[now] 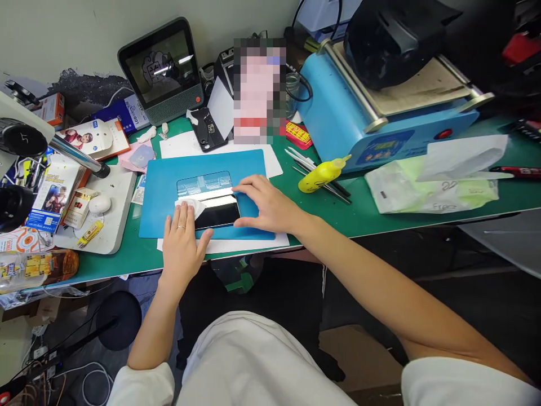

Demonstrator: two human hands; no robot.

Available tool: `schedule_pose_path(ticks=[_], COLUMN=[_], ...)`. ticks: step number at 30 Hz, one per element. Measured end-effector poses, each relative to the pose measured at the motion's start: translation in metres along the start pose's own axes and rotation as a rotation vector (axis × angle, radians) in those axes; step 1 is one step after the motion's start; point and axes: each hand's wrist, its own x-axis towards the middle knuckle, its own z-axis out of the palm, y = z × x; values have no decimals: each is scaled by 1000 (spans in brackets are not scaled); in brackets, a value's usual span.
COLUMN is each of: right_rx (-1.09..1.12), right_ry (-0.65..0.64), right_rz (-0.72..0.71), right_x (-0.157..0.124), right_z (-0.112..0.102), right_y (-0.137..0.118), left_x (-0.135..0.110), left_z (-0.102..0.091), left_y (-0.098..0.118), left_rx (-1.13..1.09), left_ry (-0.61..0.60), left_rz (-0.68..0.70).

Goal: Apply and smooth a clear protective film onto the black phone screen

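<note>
A smartphone with a dark, shiny screen lies on a blue mat. My left hand rests over the phone's left end, fingers close together and stretched on a folded white tissue that is pressed against the glass. At the other end, my right hand steadies the phone, thumb at the near corner and index finger at the far edge. Just behind the phone is a clear, dark-edged glass sheet, partly reflecting light.
On the right stand a yellow squeeze bottle, thin tools, a tissue pack and a blue machine. A black phone part and a smart display are behind. Boxes and a drink bottle crowd the left.
</note>
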Motion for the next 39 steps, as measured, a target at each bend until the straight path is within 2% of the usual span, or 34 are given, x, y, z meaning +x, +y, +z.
schedule_pose_path(ticks=[6, 15, 19, 28, 36, 39], right_rx=[-41, -59, -54, -60, -32, -21], right_ry=[-83, -59, -41, -54, -65, -65], right_rz=[-26, -2, -21, -23, -33, -54], right_x=[0, -3, -3, -2, -2, -4], right_z=[3, 4, 6, 5, 4, 3], right_y=[4, 3, 5, 4, 7, 7], left_x=[-9, -50, -57, -29, -1, 2], left_z=[1, -2, -4, -4, 4, 5], left_y=[-3, 13, 14, 6, 42, 55], left_rx=[-9, 73, 77, 14, 42, 68], left_ry=[21, 64, 53, -1, -54, -61], left_rz=[13, 37, 53, 43, 130, 157])
